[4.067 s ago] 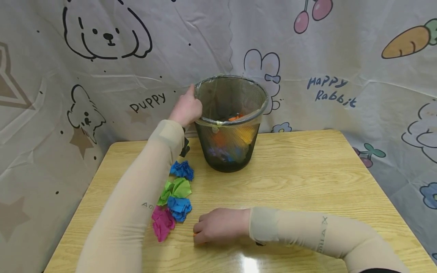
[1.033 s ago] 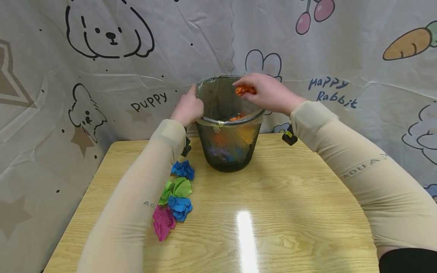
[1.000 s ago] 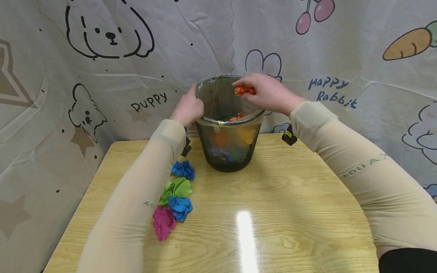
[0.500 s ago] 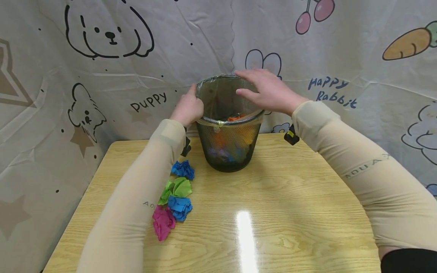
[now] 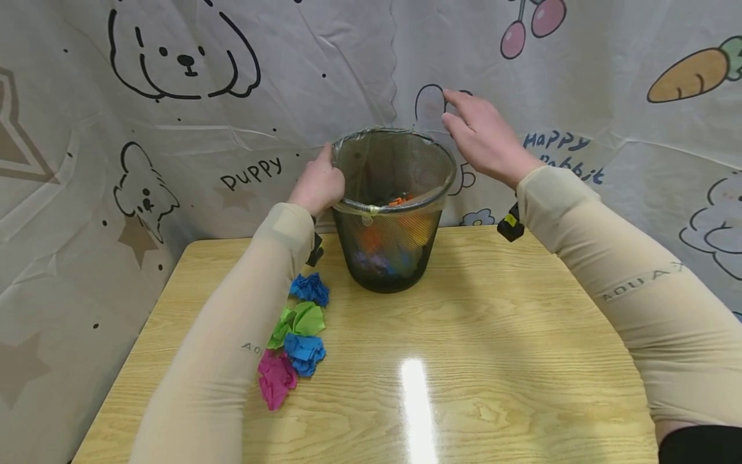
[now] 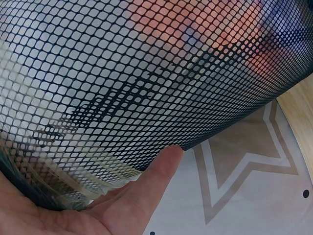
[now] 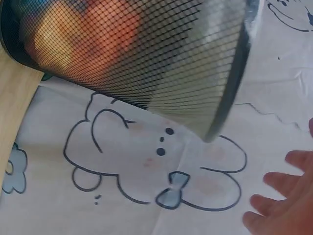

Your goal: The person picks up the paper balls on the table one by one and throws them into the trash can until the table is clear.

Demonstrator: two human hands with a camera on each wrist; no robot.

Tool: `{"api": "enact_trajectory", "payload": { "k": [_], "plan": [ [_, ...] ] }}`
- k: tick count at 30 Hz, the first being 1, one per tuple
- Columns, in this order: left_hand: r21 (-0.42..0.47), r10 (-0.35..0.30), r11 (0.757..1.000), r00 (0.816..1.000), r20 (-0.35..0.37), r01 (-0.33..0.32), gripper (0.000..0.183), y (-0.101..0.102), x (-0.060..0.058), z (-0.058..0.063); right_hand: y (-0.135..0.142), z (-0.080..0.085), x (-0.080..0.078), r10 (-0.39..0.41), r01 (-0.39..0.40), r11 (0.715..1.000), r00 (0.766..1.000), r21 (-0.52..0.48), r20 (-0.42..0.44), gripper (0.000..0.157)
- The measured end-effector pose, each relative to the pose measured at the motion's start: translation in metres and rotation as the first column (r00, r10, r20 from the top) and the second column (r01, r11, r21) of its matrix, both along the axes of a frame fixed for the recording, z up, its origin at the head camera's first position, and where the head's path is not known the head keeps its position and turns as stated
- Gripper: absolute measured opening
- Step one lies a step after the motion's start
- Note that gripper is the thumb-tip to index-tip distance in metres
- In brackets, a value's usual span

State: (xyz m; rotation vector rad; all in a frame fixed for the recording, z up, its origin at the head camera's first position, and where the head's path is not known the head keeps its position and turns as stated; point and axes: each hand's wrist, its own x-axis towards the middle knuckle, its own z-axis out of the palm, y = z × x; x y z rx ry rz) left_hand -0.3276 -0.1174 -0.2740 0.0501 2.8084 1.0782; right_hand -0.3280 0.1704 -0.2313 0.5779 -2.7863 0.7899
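We've got the left hand latched onto the near-left rim of a black mesh bin; from the left wrist camera we can see a digit pressed along the outside of the mesh, so yeah, it's gripping that edge. Our right hand is holding nothing: fingers spread, up in the air just right of the rim, not touching it.

The bin stands upright toward the back of the wooden table, with a see-through liner folded over the top. Inside we spot some orange paper, and through the mesh there's blurry yellow, purple and blue stuff.

Over by the left sleeve we count four crumpled bits on the tabletop: a blue one nearest the bin, then a green one, another blue and a pink one. The last three are bunched together. Behind everything hangs a cartoon-print cloth.
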Motion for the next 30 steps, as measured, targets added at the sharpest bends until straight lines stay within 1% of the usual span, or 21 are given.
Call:
{"api": "enact_trajectory", "payload": {
  "k": [3, 6, 8, 10, 14, 19, 24, 26, 30],
  "plan": [
    [0.005, 0.000, 1.000, 1.000, 0.000, 0.000, 0.070, 0.001, 0.001, -0.001, -0.001, -0.008, 0.001, -0.032, 0.035, 0.999, 0.995, -0.024, 0.096, 0.064],
    [0.007, -0.002, 1.000, 1.000, 0.000, 0.002, 0.070, 0.002, 0.001, -0.002, -0.005, -0.020, 0.001, -0.040, 0.050, 0.998, 0.979, -0.042, 0.200, 0.067],
    [0.009, -0.005, 1.000, 1.000, 0.002, 0.005, 0.070, 0.003, 0.001, -0.002, -0.007, -0.028, 0.001, -0.039, 0.054, 0.997, 0.967, -0.053, 0.250, 0.068],
    [0.012, -0.008, 1.000, 1.000, 0.003, 0.008, 0.069, 0.004, 0.001, -0.002, -0.010, -0.035, 0.001, -0.035, 0.055, 0.996, 0.959, -0.065, 0.282, 0.068],
    [0.014, -0.016, 1.000, 1.000, -0.002, 0.016, 0.069, 0.006, 0.002, -0.002, -0.012, -0.044, 0.002, -0.033, 0.059, 0.995, 0.954, -0.081, 0.298, 0.067],
    [0.022, -0.015, 1.000, 1.000, -0.016, 0.015, 0.068, 0.005, 0.002, -0.001, -0.014, -0.048, 0.004, -0.049, 0.091, 0.989, 0.947, -0.119, 0.318, 0.064],
    [0.026, -0.009, 1.000, 0.999, -0.039, 0.010, 0.065, 0.002, 0.002, -0.001, -0.017, -0.050, 0.003, -0.044, 0.132, 0.968, 0.926, -0.214, 0.374, 0.069],
    [0.036, -0.010, 0.999, 0.999, -0.031, 0.011, 0.065, 0.000, 0.001, -0.001, -0.019, -0.051, 0.002, -0.037, 0.142, 0.959, 0.920, -0.245, 0.390, 0.072],
    [0.063, -0.004, 0.998, 1.000, -0.011, 0.004, 0.068, -0.002, 0.002, -0.001, -0.021, -0.051, 0.002, -0.026, 0.151, 0.948, 0.914, -0.281, 0.406, 0.072]
  ]
}}
